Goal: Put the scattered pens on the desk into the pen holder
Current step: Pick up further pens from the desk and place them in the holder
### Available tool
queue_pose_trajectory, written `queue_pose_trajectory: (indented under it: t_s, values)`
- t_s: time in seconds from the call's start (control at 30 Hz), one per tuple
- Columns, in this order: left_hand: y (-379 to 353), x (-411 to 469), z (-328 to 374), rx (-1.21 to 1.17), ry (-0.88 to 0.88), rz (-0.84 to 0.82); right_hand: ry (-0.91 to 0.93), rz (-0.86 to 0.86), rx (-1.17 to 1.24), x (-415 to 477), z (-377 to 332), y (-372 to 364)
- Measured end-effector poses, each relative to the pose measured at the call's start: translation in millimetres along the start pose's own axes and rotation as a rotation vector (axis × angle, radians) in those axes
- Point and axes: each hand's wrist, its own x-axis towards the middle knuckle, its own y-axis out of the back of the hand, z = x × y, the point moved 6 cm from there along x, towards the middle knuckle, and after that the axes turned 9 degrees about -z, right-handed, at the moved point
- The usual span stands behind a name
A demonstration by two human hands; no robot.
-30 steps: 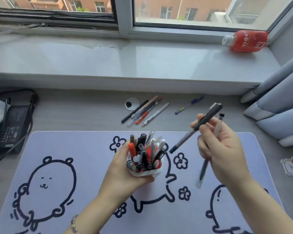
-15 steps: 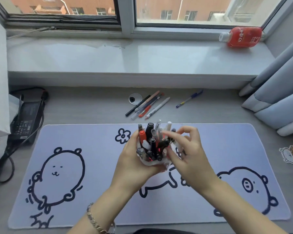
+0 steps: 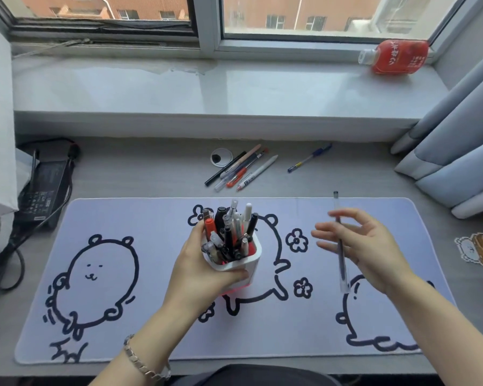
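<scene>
Left hand (image 3: pixel 204 270) clamped around the white pen holder (image 3: pixel 236 260), keeping it upright on the desk mat (image 3: pixel 123 218). Holder crowded with pens, tips fanned above the rim.

Change from half a second ago: the right hand (image 3: pixel 365 246) was at the holder mouth, fingers among the pens. It has now pulled away to the right of the holder, well apart from it. The dark grey pen it carried a second ago is no longer in that hand; judged dropped into the holder. One clear pen (image 3: pixel 340 246) remains in the right hand, lying across the palm, fingers spread and blurred, so the grip reads loose and mid-adjustment.

Meaning: one pen delivered, the clear one likely next, once re-gripped and turned toward the holder.

Still loose on the desk, beyond both hands: a cluster of pens (image 3: pixel 239 168) straight past the holder, and a single blue pen (image 3: pixel 308 158) past the right hand. Task partly done.

Risk: holder nearly full; a new pen may snag on those already in.
</scene>
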Motion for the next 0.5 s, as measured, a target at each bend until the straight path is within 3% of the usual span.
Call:
queue_pose_trajectory:
  t_s: [0.17,0.3,0.43,0.5]
  values:
    - [-5.5,-1.3,1.5,0.028,-0.011,-0.025,0.009,-0.142,0.249,-9.9,-12.5,-4.1]
    - [-7.5,-1.5,7.5,0.043,-0.043,-0.034,0.032,-0.155,-0.048,-18.9,-19.2,-8.0]
    - [-11.4,-2.3,13.3,0.013,-0.054,-0.047,0.143,-0.078,-0.218,-24.8,-25.2,-30.2]
    - [-14.5,-3.3,15.4,0.017,-0.069,-0.058,0.233,-0.138,-0.326,-28.9,-24.8,-48.1]
